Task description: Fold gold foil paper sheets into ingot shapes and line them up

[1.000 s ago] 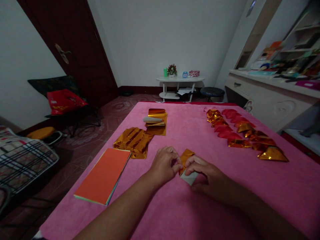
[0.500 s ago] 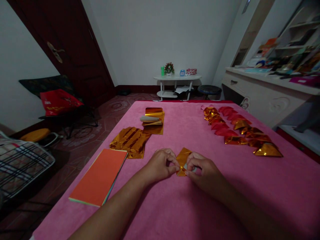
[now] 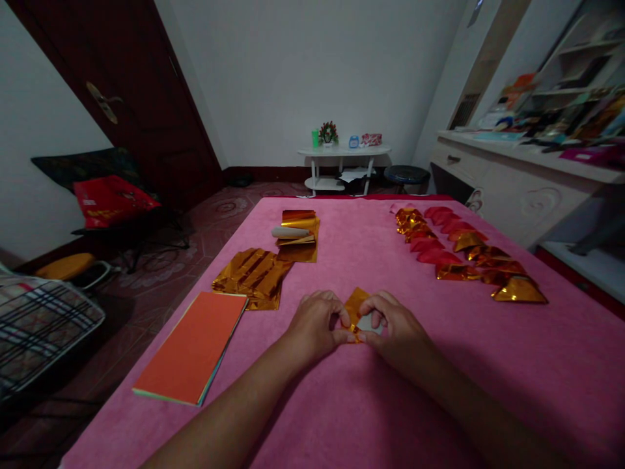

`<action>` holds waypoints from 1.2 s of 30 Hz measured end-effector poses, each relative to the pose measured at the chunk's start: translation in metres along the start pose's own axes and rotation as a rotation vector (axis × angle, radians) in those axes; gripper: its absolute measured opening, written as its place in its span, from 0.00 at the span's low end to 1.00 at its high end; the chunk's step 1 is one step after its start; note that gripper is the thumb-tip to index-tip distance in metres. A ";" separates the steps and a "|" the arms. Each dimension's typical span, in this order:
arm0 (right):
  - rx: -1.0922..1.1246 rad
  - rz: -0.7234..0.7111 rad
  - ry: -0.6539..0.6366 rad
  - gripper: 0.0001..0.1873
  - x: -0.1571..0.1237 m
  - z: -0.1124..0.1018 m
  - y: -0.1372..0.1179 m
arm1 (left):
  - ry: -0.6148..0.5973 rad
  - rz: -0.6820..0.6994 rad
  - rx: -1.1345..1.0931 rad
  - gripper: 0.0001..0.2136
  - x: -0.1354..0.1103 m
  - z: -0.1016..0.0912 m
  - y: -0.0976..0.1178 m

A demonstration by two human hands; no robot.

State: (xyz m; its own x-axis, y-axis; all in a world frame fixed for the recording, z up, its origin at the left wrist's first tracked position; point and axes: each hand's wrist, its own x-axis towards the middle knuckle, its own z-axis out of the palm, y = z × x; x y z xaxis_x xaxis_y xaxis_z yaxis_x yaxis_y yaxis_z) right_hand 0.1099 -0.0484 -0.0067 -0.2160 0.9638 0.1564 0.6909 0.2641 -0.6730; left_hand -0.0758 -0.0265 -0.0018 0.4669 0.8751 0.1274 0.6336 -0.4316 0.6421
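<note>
A small folded piece of gold foil paper [image 3: 355, 305] with a white underside lies on the pink tablecloth [image 3: 371, 404] in front of me. My left hand [image 3: 317, 322] pinches its left edge with curled fingers. My right hand [image 3: 395, 326] pinches its right edge, thumb and fingers pressed together. Both hands meet over the paper's lower tip.
A stack of orange sheets [image 3: 193, 345] lies at the left, gold foil sheets [image 3: 251, 277] beyond it, and more foil under a grey roll [image 3: 291, 232]. A row of folded gold and red pieces [image 3: 463, 254] runs along the right. A white desk [image 3: 527, 189] stands right.
The white flap that lay under my right hand has been folded in. Both hands have closed together over the gold paper's lower tip.
</note>
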 end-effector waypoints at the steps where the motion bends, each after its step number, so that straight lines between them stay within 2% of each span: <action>1: -0.020 0.018 0.005 0.14 0.002 0.000 0.001 | -0.003 0.000 0.008 0.13 0.000 0.000 0.000; 4: -0.080 0.027 0.016 0.24 0.010 -0.001 0.004 | -0.002 -0.002 0.025 0.13 0.000 0.000 0.000; 8: -0.197 -0.085 -0.015 0.37 0.027 -0.008 0.002 | 0.037 -0.002 0.020 0.18 -0.001 0.000 0.002; 10: -0.252 -0.171 -0.099 0.32 0.037 -0.012 -0.002 | 0.056 -0.008 0.008 0.21 -0.001 0.000 0.002; 12: -0.293 -0.242 -0.196 0.22 0.046 -0.017 -0.008 | 0.071 -0.023 -0.007 0.22 -0.001 0.000 0.002; 15: -0.350 -0.275 -0.280 0.15 0.056 -0.021 -0.021 | 0.080 -0.022 -0.042 0.25 -0.001 0.001 0.000; 18: -0.406 -0.257 -0.328 0.11 0.060 -0.024 -0.030 | 0.087 -0.001 -0.085 0.27 -0.002 0.001 -0.003; 22: -0.399 -0.108 -0.411 0.08 0.058 -0.028 -0.024 | 0.098 0.003 -0.105 0.27 -0.002 -0.001 -0.005; 26: -0.147 0.024 -0.441 0.09 0.048 -0.027 -0.002 | 0.085 0.045 -0.108 0.15 -0.002 -0.002 -0.007; 28: 0.090 0.111 -0.376 0.10 0.041 -0.024 0.006 | 0.095 0.052 -0.155 0.08 -0.001 -0.001 -0.006; 30: 0.336 0.202 -0.314 0.12 0.034 -0.022 0.006 | 0.128 -0.007 -0.286 0.05 0.000 0.001 -0.005; 33: 0.594 0.272 -0.227 0.16 0.028 -0.021 -0.002 | 0.191 -0.152 -0.609 0.08 0.002 0.002 -0.001; 36: 0.700 0.248 -0.255 0.20 0.029 -0.023 -0.011 | 0.223 -0.210 -0.850 0.12 0.004 -0.001 0.001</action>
State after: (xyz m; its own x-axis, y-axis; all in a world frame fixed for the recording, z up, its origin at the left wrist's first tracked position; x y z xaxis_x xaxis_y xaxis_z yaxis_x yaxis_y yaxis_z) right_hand 0.1120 -0.0228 0.0212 -0.3225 0.9307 -0.1723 0.1627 -0.1248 -0.9787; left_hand -0.0741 -0.0229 -0.0003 0.2065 0.9779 0.0317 -0.0188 -0.0284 0.9994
